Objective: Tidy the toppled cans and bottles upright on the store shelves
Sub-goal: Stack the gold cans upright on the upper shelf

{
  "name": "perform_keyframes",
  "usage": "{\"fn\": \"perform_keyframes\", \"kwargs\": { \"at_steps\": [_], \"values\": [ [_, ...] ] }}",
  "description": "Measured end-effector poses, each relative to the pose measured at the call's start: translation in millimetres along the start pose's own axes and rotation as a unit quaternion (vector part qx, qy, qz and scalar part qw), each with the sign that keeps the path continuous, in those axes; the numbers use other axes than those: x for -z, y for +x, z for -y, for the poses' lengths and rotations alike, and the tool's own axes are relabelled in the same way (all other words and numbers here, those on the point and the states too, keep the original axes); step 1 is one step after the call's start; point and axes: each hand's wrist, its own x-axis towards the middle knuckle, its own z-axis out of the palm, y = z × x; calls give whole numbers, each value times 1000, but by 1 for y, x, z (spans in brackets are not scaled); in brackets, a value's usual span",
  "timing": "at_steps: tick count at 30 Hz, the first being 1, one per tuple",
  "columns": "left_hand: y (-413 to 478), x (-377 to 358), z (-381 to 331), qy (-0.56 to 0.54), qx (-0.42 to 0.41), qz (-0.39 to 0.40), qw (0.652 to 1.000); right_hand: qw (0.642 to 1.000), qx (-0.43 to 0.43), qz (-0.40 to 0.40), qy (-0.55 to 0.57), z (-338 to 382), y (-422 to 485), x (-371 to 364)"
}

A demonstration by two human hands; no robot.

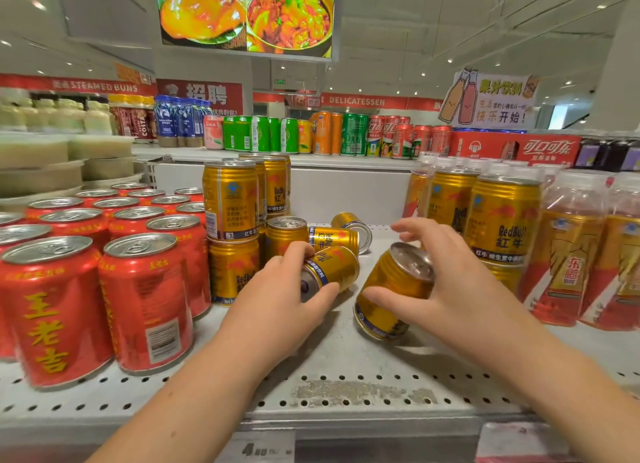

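- The short gold metal drink can (pixel 391 289) in the open gap of the shelf is half raised. Its base edge sits on the shelf toward me and its silver top leans away and to the right.
- My right hand (pixel 446 279) grasps it, thumb across the near side of the body and fingers curled over the top rim. I judge that tipping the top back toward me would stand it up.
- A second gold can (pixel 332 270) lies flat on its side just left of the first. Its long axis runs from near-left to far-right, with the dark base end facing me.
- My left hand (pixel 287 289) is clasped round that base end, thumb underneath and fingers over the top.
- Each hand is nearest its own can, and my forearms come in uncrossed from the front edge.
- Just behind, two more gold cans (pixel 334 239) lie toppled, with one upright gold can (pixel 285 235) beside them.
- Stacked gold cans (pixel 230 206) flank the gap on the left and more (pixel 502 220) on the right.
- Red cans (pixel 145 296) stand far left and clear plastic bottles (pixel 568 254) far right.
- All of it sits on the perforated grey metal shelf (pixel 346 369).
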Motion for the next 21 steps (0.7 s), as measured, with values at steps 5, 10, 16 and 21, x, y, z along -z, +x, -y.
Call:
{"fn": "perform_keyframes", "kwargs": {
  "at_steps": [5,10,16,21],
  "values": [
    [2,0,-3,-11,23,-5,1000,999,0,6,52,-15,-7,-14],
    [1,1,-6,-62,55,-10,996,989,-67,30,125,-31,-21,-19],
    [-5,5,-10,-56,16,75,996,965,-136,61,214,-39,-27,-19],
    [-4,6,-16,27,-4,53,998,967,-133,61,208,-38,-28,-19]
  ]
}}
